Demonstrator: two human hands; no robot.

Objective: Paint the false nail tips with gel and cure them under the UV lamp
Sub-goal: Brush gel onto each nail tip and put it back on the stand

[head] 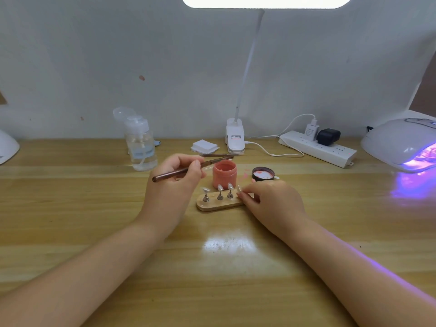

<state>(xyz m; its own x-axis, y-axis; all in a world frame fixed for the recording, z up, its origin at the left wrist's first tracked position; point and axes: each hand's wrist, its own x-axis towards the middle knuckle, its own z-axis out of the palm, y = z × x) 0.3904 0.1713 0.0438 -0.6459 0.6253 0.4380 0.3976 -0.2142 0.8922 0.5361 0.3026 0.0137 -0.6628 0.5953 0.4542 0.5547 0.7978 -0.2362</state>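
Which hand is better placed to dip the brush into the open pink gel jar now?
The left hand. It already holds the brush, whose tip lies near the rim of the gel jar. The right hand is busy at the wooden nail stand.

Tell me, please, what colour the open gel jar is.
Salmon pink; the gel jar shows best in the head view.

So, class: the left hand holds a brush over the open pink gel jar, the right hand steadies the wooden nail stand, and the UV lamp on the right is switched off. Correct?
One detail is wrong. In the head view the UV lamp glows violet, so it is on. The left hand does hold the brush toward the open jar, and the right hand rests at the wooden stand.
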